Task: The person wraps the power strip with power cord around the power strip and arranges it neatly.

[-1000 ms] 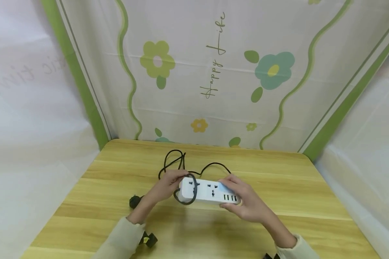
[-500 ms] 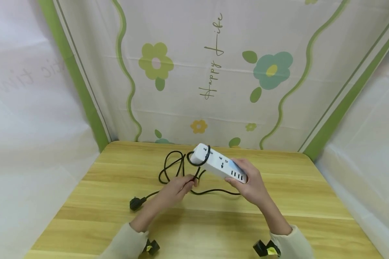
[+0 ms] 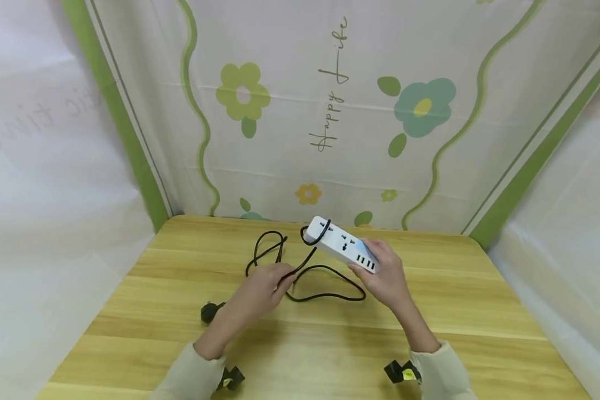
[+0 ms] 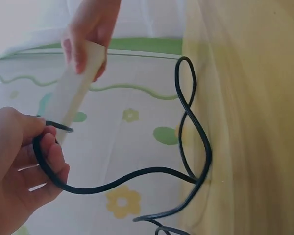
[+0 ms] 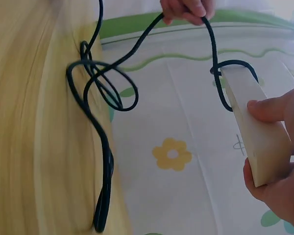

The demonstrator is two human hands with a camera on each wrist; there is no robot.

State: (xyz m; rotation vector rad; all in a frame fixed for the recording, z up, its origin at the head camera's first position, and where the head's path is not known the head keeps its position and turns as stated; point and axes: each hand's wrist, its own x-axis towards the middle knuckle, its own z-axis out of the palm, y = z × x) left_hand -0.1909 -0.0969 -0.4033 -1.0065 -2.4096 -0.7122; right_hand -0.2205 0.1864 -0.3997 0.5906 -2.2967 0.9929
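Note:
A white power strip [image 3: 343,244] is held up off the table at a slant by my right hand [image 3: 382,276], which grips its end near the USB ports. One turn of black cord [image 3: 324,233] loops round the strip's far end. My left hand [image 3: 262,289] pinches the cord a short way from that end, as the left wrist view also shows, with the thumb [image 4: 32,126] against the fingers. From there the cord [image 5: 100,122] drops in loose loops onto the table. The black plug [image 3: 210,312] lies at the left, partly hidden by my left forearm.
The wooden table [image 3: 480,311] ends at a printed cloth backdrop [image 3: 275,139] behind, with white cloth at both sides. Black wrist-worn devices [image 3: 231,379] show under both sleeves near the front.
My left hand has gone from the strip's left end to the cord and drawn it down to the left. The strip has tilted, its looped end rising away from me.

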